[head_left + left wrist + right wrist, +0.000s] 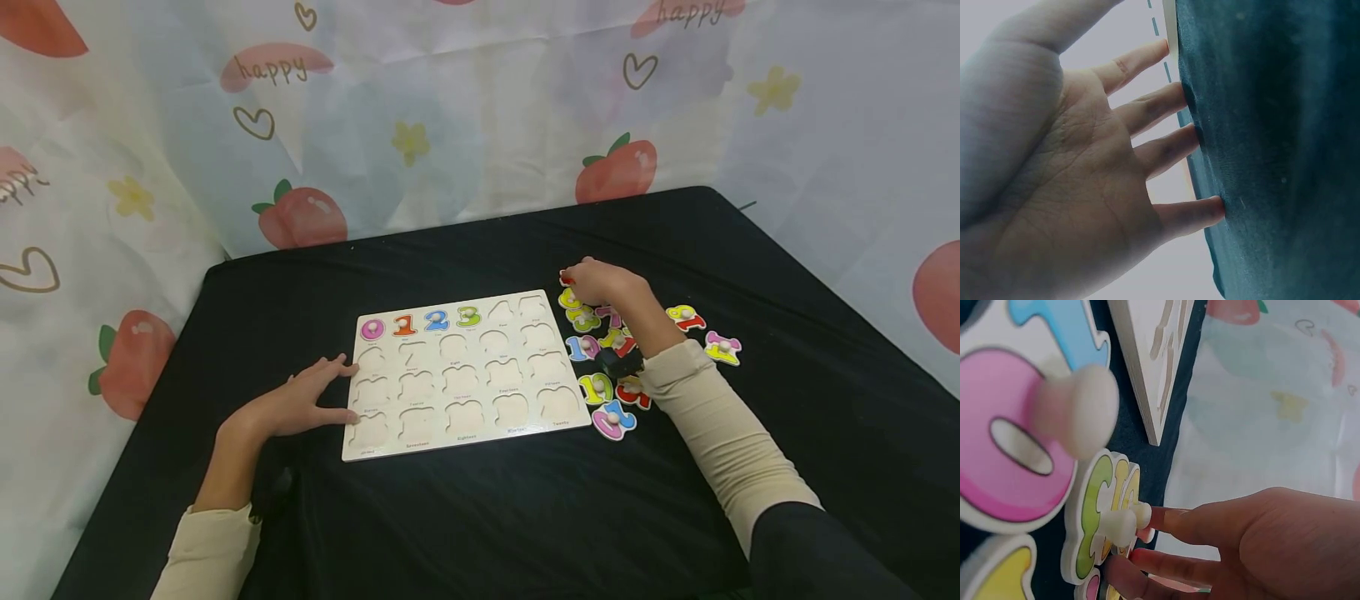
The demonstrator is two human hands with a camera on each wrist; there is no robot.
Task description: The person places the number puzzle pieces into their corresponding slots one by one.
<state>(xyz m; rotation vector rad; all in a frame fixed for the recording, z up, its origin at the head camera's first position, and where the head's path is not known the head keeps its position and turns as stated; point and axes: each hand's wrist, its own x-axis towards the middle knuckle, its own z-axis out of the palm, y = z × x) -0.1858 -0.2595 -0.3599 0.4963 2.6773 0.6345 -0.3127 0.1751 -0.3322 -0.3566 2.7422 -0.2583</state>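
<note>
A wooden number puzzle board (450,379) lies on the black cloth, with a pink 0 (372,329), an orange 1 (405,325), a blue 2 (437,320) and a green 3 (468,316) in its top row. My left hand (303,396) rests against the board's left edge, fingers straight and spread. Beyond the board's right edge, my right hand (598,282) pinches a red number piece (567,279) at the far end of the loose pieces. In the right wrist view its thumb and fingers close around a small knob, partly hidden behind other knobs.
Several loose number pieces with knobs, such as a yellow-green 10 (596,388) and a pink-and-blue piece (613,420), lie right of the board. Two more, one yellow and red (686,317), lie farther right. A patterned curtain (465,125) hangs behind the table.
</note>
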